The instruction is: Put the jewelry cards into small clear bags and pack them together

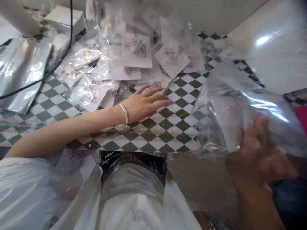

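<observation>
My left hand point(144, 103), with a silver bangle at the wrist, lies palm down on the checkered tabletop. Its fingers are spread and hold nothing. Just beyond the fingertips is a pile of white cards point(136, 54) in clear plastic sleeves, with small gold-coloured pieces on several of them. My right hand point(261, 153) is at the table's front right, smeared by motion. A large clear plastic bag point(213, 83) lies around its fingers, with a white card point(224, 118) showing through. Whether the fingers grip the bag or the card, I cannot tell.
Flat clear plastic bags point(24, 70) lie at the far left, crossed by a black cable point(59, 60). A white box point(66, 17) stands at the back left. More shiny plastic sheeting point(275, 57) rises at the right. The green and white table point(153, 137) ends at my lap.
</observation>
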Demonstrator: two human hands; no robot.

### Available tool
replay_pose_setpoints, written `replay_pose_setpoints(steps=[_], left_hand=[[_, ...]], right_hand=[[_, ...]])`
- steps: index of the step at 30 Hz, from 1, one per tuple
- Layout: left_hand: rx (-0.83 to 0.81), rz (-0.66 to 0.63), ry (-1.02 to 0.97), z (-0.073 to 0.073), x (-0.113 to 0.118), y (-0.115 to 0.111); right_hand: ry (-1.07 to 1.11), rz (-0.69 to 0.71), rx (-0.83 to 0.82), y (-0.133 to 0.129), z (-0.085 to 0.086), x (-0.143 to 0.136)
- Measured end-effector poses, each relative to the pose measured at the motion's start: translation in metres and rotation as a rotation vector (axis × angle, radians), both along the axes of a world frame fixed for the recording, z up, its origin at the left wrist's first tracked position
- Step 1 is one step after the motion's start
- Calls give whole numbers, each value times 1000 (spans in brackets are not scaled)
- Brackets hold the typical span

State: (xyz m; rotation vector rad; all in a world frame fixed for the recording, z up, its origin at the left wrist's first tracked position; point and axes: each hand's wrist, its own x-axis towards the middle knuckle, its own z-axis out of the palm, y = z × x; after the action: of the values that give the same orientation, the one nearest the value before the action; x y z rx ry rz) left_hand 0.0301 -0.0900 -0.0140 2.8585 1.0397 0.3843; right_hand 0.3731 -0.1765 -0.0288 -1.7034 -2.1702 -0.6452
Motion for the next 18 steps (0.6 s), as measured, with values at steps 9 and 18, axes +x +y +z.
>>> replay_pose_setpoints(steps=[9, 18], left_hand=[[-150, 161, 20, 6, -33, 3], [-494, 261, -351, 14, 12, 6]], right_hand=[[-411, 426, 530, 17, 26, -56], [-430, 514, 316, 10, 14, -70]])
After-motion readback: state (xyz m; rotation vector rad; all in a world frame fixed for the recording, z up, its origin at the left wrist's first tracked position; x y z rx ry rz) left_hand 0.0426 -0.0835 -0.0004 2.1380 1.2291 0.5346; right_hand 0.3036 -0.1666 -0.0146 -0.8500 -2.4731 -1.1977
